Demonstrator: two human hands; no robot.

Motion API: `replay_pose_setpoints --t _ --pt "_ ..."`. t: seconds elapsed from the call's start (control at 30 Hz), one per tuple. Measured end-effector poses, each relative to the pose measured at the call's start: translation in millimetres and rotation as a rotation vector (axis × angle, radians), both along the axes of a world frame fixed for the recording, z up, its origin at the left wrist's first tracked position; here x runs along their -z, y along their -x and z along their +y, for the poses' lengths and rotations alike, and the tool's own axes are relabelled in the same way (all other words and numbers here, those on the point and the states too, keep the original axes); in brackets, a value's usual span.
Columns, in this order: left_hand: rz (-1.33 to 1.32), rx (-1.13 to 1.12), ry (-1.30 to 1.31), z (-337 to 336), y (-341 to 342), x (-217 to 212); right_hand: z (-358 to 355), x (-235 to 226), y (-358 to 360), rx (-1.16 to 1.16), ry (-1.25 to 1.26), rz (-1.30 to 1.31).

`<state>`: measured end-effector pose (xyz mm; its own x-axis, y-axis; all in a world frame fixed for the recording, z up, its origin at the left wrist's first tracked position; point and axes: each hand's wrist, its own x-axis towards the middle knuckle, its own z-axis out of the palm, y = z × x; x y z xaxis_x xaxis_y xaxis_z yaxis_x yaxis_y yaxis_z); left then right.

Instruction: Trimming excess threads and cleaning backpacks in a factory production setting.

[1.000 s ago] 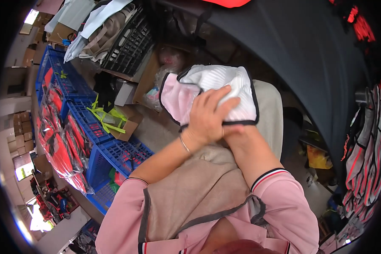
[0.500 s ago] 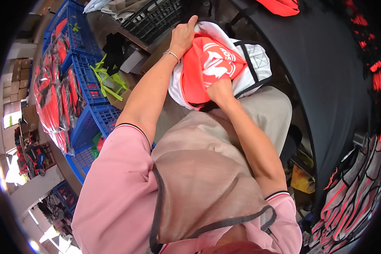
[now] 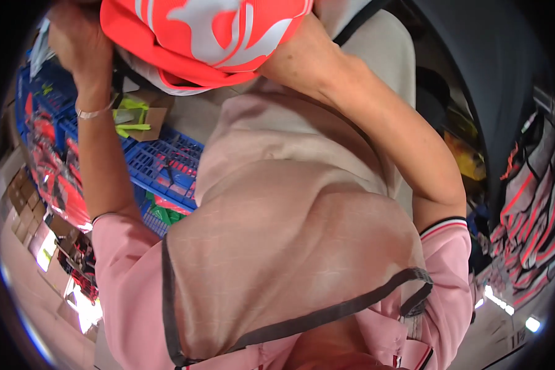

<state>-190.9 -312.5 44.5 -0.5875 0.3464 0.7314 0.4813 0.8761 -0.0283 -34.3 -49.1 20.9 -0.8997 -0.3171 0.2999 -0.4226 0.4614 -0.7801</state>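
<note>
A: Status?

B: Bag (image 3: 209,37) is raised to the top edge of the view, close under the camera. Half a second ago it sat lower, over the lap; a second ago the white side faced up, now the orange side with the white print shows.

A: Hands?

B: Left hand (image 3: 74,40) is up at the bag's left edge, bracelet (image 3: 95,113) on the wrist. Fingers look curled around the fabric, gripping it, though the tips run out of frame. Right hand (image 3: 296,55) is under the bag's right side; fingers hidden by the cloth, so I cannot tell if they are closed.

A: Meaning?

B: My read: the bag has been turned over and lifted, so handling is mid-way. It is held in the air, touching nothing but the hands.

A: Surroundings?

B: Beige apron (image 3: 290,228) over pink sleeves (image 3: 126,271) fills the middle. Blue crates (image 3: 166,166) at left, below the left arm, some with red packs (image 3: 49,166). Small cardboard box (image 3: 145,117) with yellow-green pieces beside the crates. Striped red-and-grey vests (image 3: 530,203) hang at right.
</note>
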Motion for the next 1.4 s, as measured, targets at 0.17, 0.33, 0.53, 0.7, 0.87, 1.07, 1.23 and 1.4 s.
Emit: replay_pose_setpoints --t 0.17,0.33,0.53,0.7,0.87,1.07,1.23,1.4 --pt "-0.743 0.459 -0.719 39.4 -61.6 39.0 -5.4 64.1 0.7 0.116 0.181 -0.043" --pt "-0.975 0.263 -0.772 14.0 -109.3 63.8 -35.9 149.1 -2.7 -0.029 -0.224 0.167" --pt "-1.710 -0.297 -0.393 -131.8 -275.0 125.6 -42.8 168.1 3.0 0.189 -0.024 0.112" --pt "-1.518 0.206 0.454 -219.8 -365.4 189.7 -48.7 162.7 3.8 0.246 0.084 0.087" --pt "-1.622 0.219 0.518 -225.3 -359.6 186.2 -47.1 176.8 3.0 0.045 -0.177 0.245" --pt "-1.728 0.220 0.620 -225.3 -332.7 163.9 -53.7 179.6 4.4 0.203 0.158 0.064" --pt "-1.826 0.231 0.702 -220.4 -313.1 149.3 -45.6 174.3 2.8 0.176 0.050 0.084" --pt "-1.928 0.229 0.762 -216.7 -302.0 136.9 -44.1 169.3 0.5 0.071 0.030 -0.040"
